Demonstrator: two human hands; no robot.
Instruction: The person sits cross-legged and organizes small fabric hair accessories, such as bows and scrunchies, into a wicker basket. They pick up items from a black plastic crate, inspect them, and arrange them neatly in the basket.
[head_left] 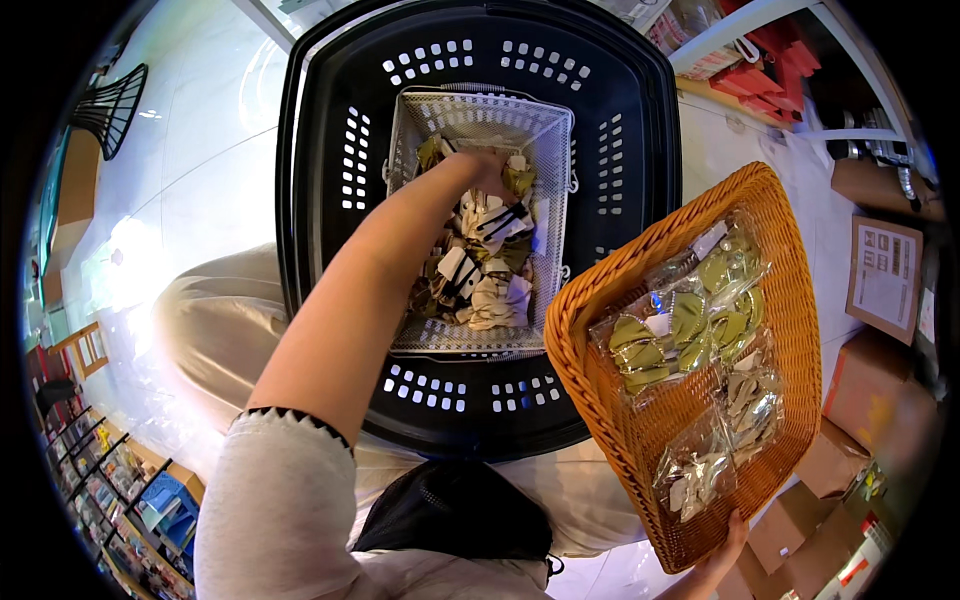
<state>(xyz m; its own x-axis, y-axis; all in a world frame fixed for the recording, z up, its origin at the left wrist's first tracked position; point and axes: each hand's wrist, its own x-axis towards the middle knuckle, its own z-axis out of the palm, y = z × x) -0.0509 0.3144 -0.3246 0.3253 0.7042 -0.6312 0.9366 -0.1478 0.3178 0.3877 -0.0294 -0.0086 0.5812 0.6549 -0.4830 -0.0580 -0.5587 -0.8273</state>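
My left hand (488, 172) reaches down into a white wire-mesh basket (555, 215), among olive and cream fabric pieces (498, 300) with white tags and dark bands. Its fingers are mostly hidden, so I cannot see whether they grip anything. The mesh basket rests inside a large black plastic basket (330, 90) with slotted walls. On the right, my right hand (722, 560) grips the near edge of a tilted brown wicker basket (630, 455). Inside that lie clear plastic packets of olive fabric pieces (690, 320) and packets of beige ones (750, 405).
Cardboard boxes (885, 275) line the right side. Red packages (770, 85) sit on a white-framed shelf at the upper right. A black wire basket (112, 110) stands far left, above a rack of small goods (115, 490). My knee (220, 315) is beside the black basket.
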